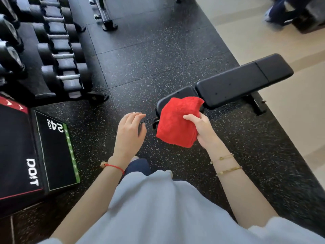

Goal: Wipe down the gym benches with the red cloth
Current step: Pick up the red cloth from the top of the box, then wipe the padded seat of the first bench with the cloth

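Right hand [202,131] grips one red cloth [177,120], thumb curled over its upper face and fingers wrapped behind it; the cloth is folded into a thick pad and held in the air. Left hand [130,132] holds nothing: its fingers are relaxed, slightly spread and loosely bent, palm down, just beside the cloth without touching it.

One bench [242,83] is fully in view, black, with two padded sections: a long back pad and a shorter seat pad. The cloth hangs in front of the seat end of the bench, covering part of that pad from this angle; whether it touches the pad cannot be told. The right hand sits on the near side of the bench, at the cloth's right edge.

Well to the left of the bench stands one dumbbell rack [58,55] carrying rows of black dumbbells; their full count cannot be told. Nearer than the rack, also left of the bench, sits one black jump box [35,155] marked "24 INCH". Beyond the bench, at the top, the foot of a second frame [105,16] shows. Bench, rack and box stand on one speckled black rubber floor [149,55]; pale flooring lies to the right of the bench.

Wrists: one red string on the left, two gold bracelets on the right.
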